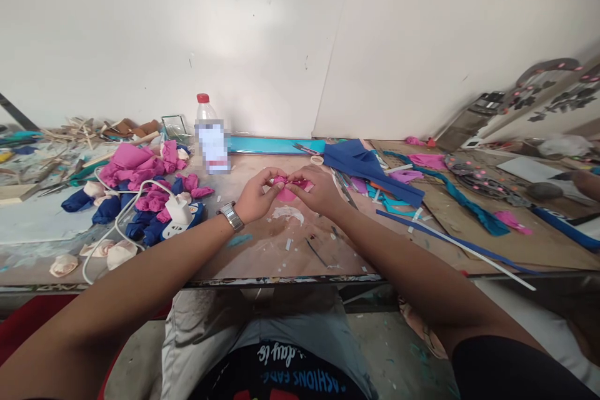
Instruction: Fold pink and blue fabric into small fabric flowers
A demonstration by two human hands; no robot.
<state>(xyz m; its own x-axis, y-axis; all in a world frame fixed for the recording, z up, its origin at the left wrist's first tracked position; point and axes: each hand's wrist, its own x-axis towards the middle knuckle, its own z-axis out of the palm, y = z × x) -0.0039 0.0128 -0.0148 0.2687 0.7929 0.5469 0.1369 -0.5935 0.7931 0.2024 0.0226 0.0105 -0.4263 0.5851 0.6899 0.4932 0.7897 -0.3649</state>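
Both hands meet over the middle of the worktable point(262, 256). My left hand point(255, 194), with a metal watch on its wrist, pinches the left end of a pink fabric piece point(287, 190). My right hand point(319, 189) pinches the same pink fabric from the right, fingers curled over it. The fabric sits just above the table surface between the two sets of fingertips.
A pile of pink and blue fabric rolls point(140, 187) lies at the left with a white plug and cable point(178, 207). A clear bottle with a red cap point(212, 134) stands behind. Blue fabric sheets and strips point(370, 165) spread to the right. Cream fabric roses point(98, 253) lie front left.
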